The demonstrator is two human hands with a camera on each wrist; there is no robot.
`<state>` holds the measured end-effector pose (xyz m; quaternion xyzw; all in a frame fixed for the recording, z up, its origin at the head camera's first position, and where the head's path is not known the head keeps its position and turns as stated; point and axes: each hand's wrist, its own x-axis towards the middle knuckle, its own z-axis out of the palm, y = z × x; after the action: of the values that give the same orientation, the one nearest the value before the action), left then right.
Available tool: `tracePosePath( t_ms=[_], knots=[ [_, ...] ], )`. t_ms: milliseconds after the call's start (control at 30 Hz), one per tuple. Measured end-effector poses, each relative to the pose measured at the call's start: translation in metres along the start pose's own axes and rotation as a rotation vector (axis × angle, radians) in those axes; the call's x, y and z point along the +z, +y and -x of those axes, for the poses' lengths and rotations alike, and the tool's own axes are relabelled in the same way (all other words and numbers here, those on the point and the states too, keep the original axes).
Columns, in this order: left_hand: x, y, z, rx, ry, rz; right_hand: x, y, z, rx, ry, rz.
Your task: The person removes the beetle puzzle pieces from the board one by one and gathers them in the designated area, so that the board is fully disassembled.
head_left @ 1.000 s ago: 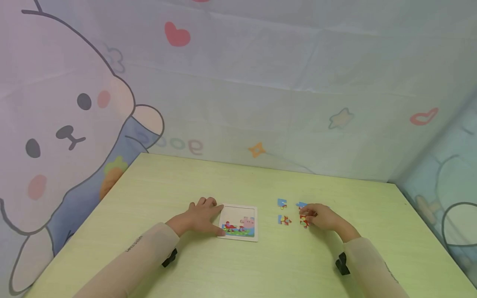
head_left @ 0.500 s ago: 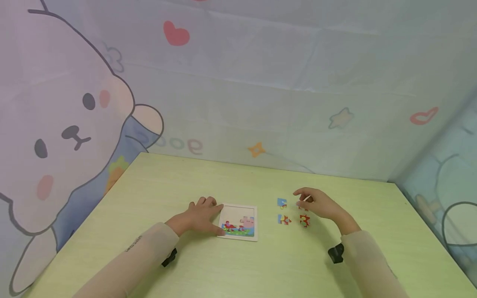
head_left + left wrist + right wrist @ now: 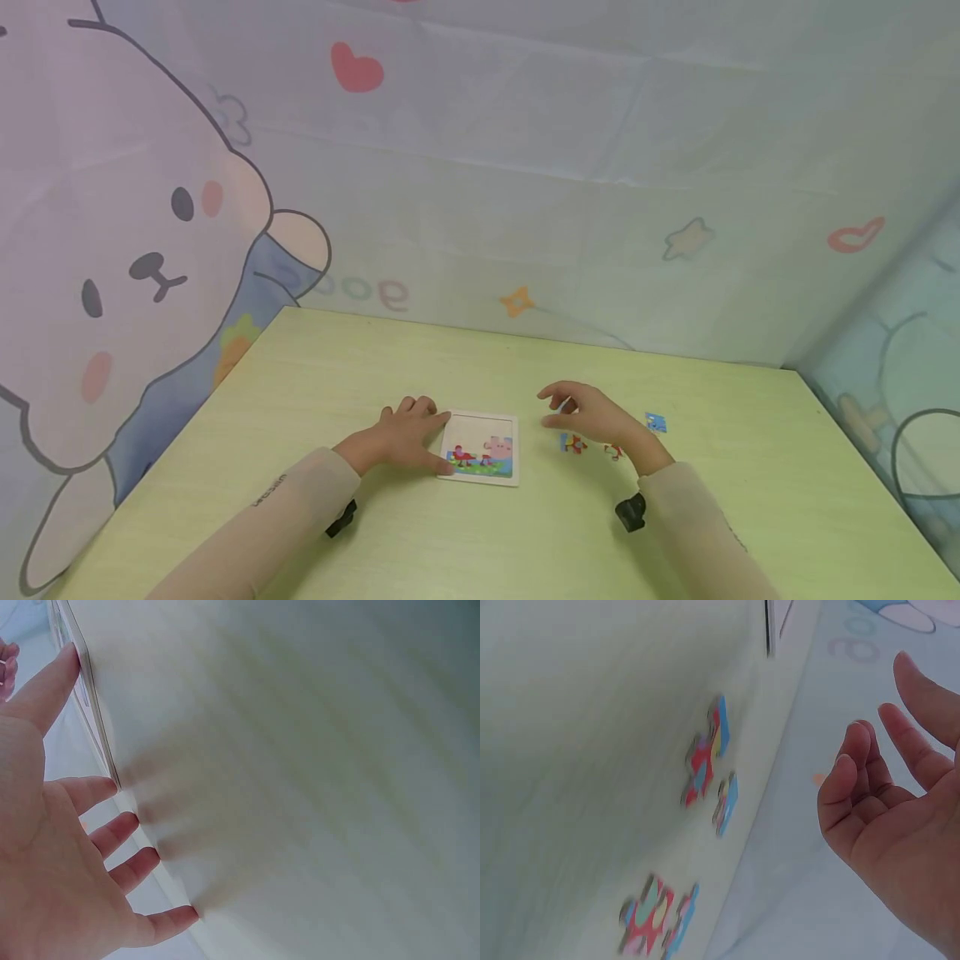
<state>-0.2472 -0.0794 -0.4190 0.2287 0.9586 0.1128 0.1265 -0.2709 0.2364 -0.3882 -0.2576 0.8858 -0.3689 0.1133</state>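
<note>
My left hand (image 3: 407, 435) rests at the left edge of a square puzzle tray (image 3: 480, 480), its thumb at the near corner and index finger at the far one. In the left wrist view, the fingertips (image 3: 100, 784) touch the tray's side and the tabletop. The tray holds several joined pieces with pink, red and green printing. My right hand (image 3: 591, 414) hovers over the loose pieces with nothing between thumb and index finger. Below it lie a blue-and-red puzzle piece (image 3: 573, 444) and a red puzzle piece (image 3: 646, 919); a blue piece (image 3: 726, 802) is mostly hidden in the head view.
A separate blue puzzle piece (image 3: 656, 422) lies right of the right hand. The pale yellow-green table (image 3: 525, 542) stretches around the tray. A printed cloth (image 3: 465, 167) hangs behind its far edge.
My right hand has lifted from the right-hand pieces and moved left toward the tray, its fingers free. The left hand and tray stay where they were.
</note>
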Motion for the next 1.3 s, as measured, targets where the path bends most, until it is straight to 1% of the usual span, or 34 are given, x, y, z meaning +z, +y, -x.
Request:
tracePosePath(
  t_ms=[100,167,267,333,467,600,800,1067,1300],
  knots=[
    [0.0,0.0,0.0,0.0,0.001,-0.003,0.009,-0.008,-0.006,-0.001,-0.028,-0.016],
    [0.0,0.0,0.0,-0.001,0.001,-0.003,0.015,-0.013,-0.009,0.02,-0.051,-0.035],
    [0.0,-0.001,0.0,-0.006,0.0,-0.001,0.024,-0.018,-0.014,0.044,-0.072,-0.037],
    [0.0,-0.001,0.0,-0.008,0.0,0.002,0.029,-0.019,-0.017,0.037,-0.082,-0.019],
    [0.001,-0.001,-0.001,-0.007,0.0,-0.004,0.04,-0.016,-0.024,-0.003,-0.105,0.031],
    [0.0,-0.001,0.0,-0.004,0.008,-0.008,0.049,-0.014,-0.031,-0.015,-0.126,0.066],
    [-0.001,0.0,0.0,-0.003,0.011,0.001,0.056,-0.014,-0.035,-0.005,-0.136,0.105],
    [0.0,0.0,0.0,-0.011,0.007,-0.007,0.064,-0.019,-0.039,0.044,-0.139,0.125],
    [-0.001,0.0,0.0,-0.005,0.008,-0.003,0.065,-0.024,-0.039,0.049,-0.155,0.15]
  ],
)
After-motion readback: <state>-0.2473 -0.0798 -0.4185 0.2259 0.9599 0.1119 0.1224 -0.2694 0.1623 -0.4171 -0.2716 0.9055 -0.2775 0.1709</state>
